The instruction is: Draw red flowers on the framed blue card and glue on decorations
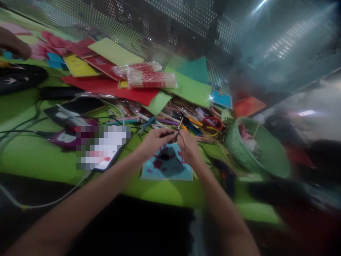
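Note:
My left hand [160,138] and my right hand [187,145] meet fingertip to fingertip above a blue card [167,172]. Both are closed in a pinch at a thin, small piece that points up between them; it is too blurred to name. The card lies flat on the green table [106,185] near its front edge and bears purple shapes and a dark patch, partly covered by my hands. Left of my hands lies a phone [113,149] with a lit screen.
Scissors [213,124], pens and sticks lie in a heap behind my hands. Farther back are coloured sheets [189,89] and wrapped sticks [151,79]. A green basket [255,149] stands right. Cables cross the left. Another person's hand [14,44] is at upper left.

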A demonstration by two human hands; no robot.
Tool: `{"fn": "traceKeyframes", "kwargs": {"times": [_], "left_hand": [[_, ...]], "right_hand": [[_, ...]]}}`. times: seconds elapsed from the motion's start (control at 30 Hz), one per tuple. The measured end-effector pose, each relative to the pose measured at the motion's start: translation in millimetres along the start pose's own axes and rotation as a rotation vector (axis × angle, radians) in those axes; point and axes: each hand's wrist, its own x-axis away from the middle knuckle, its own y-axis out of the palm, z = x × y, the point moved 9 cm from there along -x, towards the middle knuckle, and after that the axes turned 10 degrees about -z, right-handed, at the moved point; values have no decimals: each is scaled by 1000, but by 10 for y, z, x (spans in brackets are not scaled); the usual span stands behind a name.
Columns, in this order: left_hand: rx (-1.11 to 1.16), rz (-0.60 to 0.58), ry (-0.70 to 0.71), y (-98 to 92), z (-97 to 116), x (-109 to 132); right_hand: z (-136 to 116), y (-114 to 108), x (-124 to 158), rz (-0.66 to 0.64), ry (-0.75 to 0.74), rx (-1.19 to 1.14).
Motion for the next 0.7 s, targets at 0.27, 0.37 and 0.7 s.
{"fn": "traceKeyframes", "kwargs": {"times": [0.27,0.37,0.7], "left_hand": [[28,-3,-8,11,3,-4],[16,-8,6,21,30,-5],[15,1,32,42,59,-2]], "right_hand": [[8,-58,18,-2,-25,-129],[0,-64,15,-16,-15,-121],[-81,-139,26,101,-61,17]]}}
